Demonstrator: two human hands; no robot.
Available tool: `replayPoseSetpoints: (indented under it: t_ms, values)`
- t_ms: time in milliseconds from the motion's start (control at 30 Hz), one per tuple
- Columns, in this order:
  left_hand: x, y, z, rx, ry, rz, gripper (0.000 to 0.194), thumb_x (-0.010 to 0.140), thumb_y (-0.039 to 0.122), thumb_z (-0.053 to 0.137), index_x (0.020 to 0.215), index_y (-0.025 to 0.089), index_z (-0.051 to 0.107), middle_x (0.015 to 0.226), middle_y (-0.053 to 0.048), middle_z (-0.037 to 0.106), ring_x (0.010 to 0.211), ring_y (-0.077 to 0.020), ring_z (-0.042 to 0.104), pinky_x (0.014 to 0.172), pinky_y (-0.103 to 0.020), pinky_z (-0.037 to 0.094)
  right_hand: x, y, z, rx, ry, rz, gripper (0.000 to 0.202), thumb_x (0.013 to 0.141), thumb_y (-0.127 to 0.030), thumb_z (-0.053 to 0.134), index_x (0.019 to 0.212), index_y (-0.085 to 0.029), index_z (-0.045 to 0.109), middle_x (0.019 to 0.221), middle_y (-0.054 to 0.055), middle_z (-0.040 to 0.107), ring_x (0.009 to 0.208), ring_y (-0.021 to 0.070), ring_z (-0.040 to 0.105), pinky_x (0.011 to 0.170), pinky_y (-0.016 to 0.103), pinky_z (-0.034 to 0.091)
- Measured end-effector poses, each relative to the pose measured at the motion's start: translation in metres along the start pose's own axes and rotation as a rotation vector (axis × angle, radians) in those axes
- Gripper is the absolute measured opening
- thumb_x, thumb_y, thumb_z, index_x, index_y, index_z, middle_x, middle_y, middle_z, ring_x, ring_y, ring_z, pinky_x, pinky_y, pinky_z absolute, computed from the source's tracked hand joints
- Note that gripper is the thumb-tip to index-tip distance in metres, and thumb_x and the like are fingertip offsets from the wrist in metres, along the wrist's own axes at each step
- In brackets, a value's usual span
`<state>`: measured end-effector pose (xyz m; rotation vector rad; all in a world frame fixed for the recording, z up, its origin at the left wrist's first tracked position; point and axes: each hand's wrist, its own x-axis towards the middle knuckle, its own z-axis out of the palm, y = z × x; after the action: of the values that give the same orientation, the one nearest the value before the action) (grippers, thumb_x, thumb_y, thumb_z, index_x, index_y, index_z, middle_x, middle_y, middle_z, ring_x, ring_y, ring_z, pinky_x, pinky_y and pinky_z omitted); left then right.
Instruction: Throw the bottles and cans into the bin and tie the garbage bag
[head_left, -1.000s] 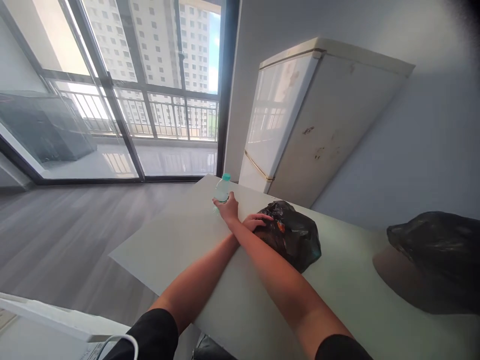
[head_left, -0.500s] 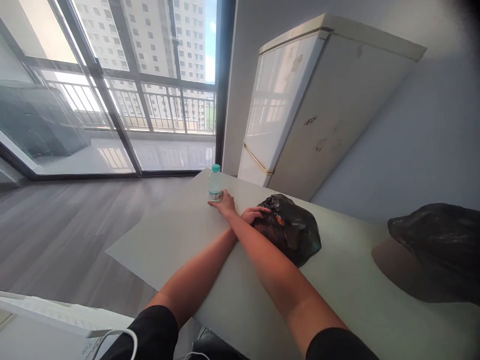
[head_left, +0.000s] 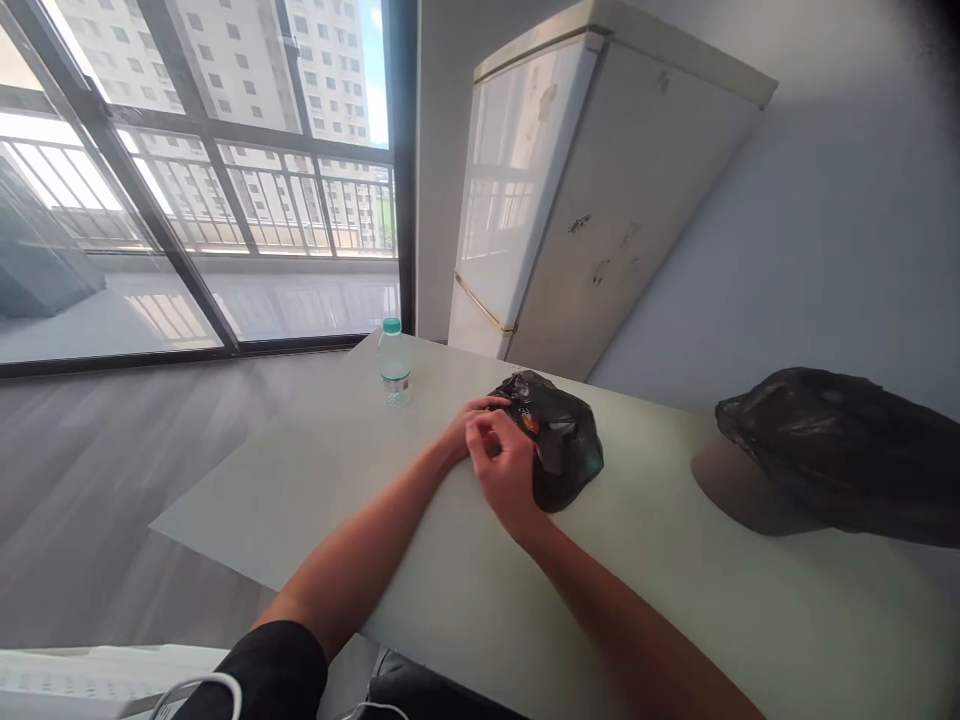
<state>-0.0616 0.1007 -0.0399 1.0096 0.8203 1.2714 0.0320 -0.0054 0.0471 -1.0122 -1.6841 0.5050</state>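
Observation:
A black plastic bag [head_left: 571, 440] lies on the pale table, with a bit of orange showing at its opening. My left hand [head_left: 463, 428] grips the bag's near-left edge, its fingers laid over the rim. Directly in front of the bag is my right hand [head_left: 504, 465], loosely curled with a gap between thumb and fingers and nothing seen in it; it partly covers the left hand and the bag. Beyond both hands, a clear bottle with a teal cap [head_left: 394, 365] stands upright on the table, touched by neither.
The table [head_left: 300, 480] runs from the left corner to the right side. On its right sits a brown cap [head_left: 739, 485] partly covered by another black plastic bag [head_left: 832, 440]. A white refrigerator [head_left: 607, 200] stands behind, beside a sliding glass door [head_left: 225, 240].
My right hand has let go of the bottle and come back to the bag. The bottle now stands by itself. My left hand stays at the bag, and the view has turned slightly right.

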Motion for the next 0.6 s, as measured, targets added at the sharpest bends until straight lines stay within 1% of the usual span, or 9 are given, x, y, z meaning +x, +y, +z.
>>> replayPoseSetpoints:
  t_ms: [67, 133, 167, 233, 333, 400, 433, 500, 600]
  values:
    - [-0.001, 0.001, 0.004, -0.035, -0.073, -0.064, 0.047, 0.069, 0.014, 0.064, 0.114, 0.016, 0.077, 0.088, -0.006, 0.074, 0.085, -0.0251, 0.069, 0.080, -0.034, 0.056, -0.012, 0.014, -0.041, -0.041, 0.087, 0.016, 0.022, 0.102, -0.035, 0.054, 0.087, -0.023, 0.065, 0.083, 0.002, 0.067, 0.076, 0.0180, 0.063, 0.073, 0.032, 0.053]
    - [-0.001, 0.004, 0.007, -0.066, -0.113, -0.079, 0.057, 0.065, 0.012, 0.061, 0.120, 0.018, 0.076, 0.104, -0.007, 0.077, 0.088, -0.0230, 0.070, 0.079, -0.032, 0.056, -0.017, 0.037, -0.075, -0.132, 0.140, -0.008, 0.022, 0.103, -0.035, 0.055, 0.090, -0.023, 0.067, 0.089, 0.004, 0.071, 0.082, 0.0198, 0.066, 0.079, 0.034, 0.055]
    - [-0.002, 0.005, 0.008, -0.076, -0.124, -0.076, 0.059, 0.064, 0.011, 0.061, 0.121, 0.019, 0.075, 0.111, -0.007, 0.077, 0.093, -0.0231, 0.070, 0.082, -0.032, 0.056, -0.018, 0.050, -0.089, -0.191, 0.141, -0.041, 0.021, 0.103, -0.034, 0.055, 0.092, -0.023, 0.069, 0.095, 0.005, 0.073, 0.088, 0.0214, 0.069, 0.084, 0.037, 0.056]
    - [-0.004, 0.009, 0.009, -0.087, -0.144, -0.068, 0.061, 0.064, 0.012, 0.060, 0.123, 0.020, 0.075, 0.119, -0.008, 0.076, 0.102, -0.0244, 0.070, 0.087, -0.033, 0.056, -0.017, 0.075, -0.108, -0.301, 0.083, -0.117, 0.020, 0.103, -0.032, 0.054, 0.098, -0.024, 0.071, 0.110, 0.008, 0.075, 0.103, 0.0249, 0.070, 0.096, 0.043, 0.056]
    - [-0.006, 0.014, 0.009, -0.090, -0.175, -0.065, 0.064, 0.064, 0.013, 0.061, 0.127, 0.021, 0.074, 0.123, -0.008, 0.075, 0.108, -0.0263, 0.070, 0.092, -0.035, 0.056, -0.014, 0.105, -0.121, -0.434, -0.034, -0.180, 0.029, 0.104, -0.025, 0.045, 0.120, -0.024, 0.070, 0.127, 0.009, 0.072, 0.121, 0.0264, 0.066, 0.108, 0.047, 0.052]
    - [-0.007, 0.017, 0.010, -0.100, -0.185, -0.045, 0.066, 0.064, 0.012, 0.061, 0.128, 0.020, 0.073, 0.127, -0.008, 0.074, 0.112, -0.0271, 0.069, 0.095, -0.036, 0.055, -0.011, 0.119, -0.123, -0.561, -0.087, -0.175, 0.037, 0.104, -0.022, 0.041, 0.131, -0.024, 0.067, 0.130, 0.009, 0.070, 0.121, 0.0262, 0.065, 0.106, 0.046, 0.054]
    - [-0.008, 0.019, 0.010, -0.113, -0.186, -0.027, 0.067, 0.064, 0.012, 0.061, 0.129, 0.020, 0.073, 0.130, -0.007, 0.073, 0.116, -0.0274, 0.068, 0.098, -0.036, 0.054, -0.010, 0.124, -0.123, -0.635, -0.097, -0.160, 0.038, 0.103, -0.022, 0.041, 0.131, -0.023, 0.067, 0.127, 0.011, 0.071, 0.118, 0.0270, 0.066, 0.102, 0.045, 0.055]
    - [-0.009, 0.022, 0.010, -0.151, -0.189, 0.016, 0.069, 0.064, 0.011, 0.062, 0.132, 0.021, 0.072, 0.136, -0.006, 0.070, 0.124, -0.0279, 0.064, 0.104, -0.036, 0.051, -0.009, 0.132, -0.124, -0.765, -0.076, -0.106, 0.035, 0.101, -0.025, 0.044, 0.124, -0.020, 0.070, 0.114, 0.014, 0.072, 0.107, 0.0298, 0.067, 0.092, 0.046, 0.057]
    - [-0.010, 0.026, 0.011, -0.184, -0.229, 0.049, 0.073, 0.064, 0.011, 0.062, 0.136, 0.021, 0.069, 0.141, -0.006, 0.067, 0.131, -0.0292, 0.060, 0.110, -0.038, 0.048, -0.011, 0.138, -0.132, -0.863, 0.055, 0.021, 0.033, 0.101, -0.032, 0.045, 0.111, -0.015, 0.072, 0.101, 0.018, 0.070, 0.101, 0.0335, 0.065, 0.085, 0.046, 0.055]
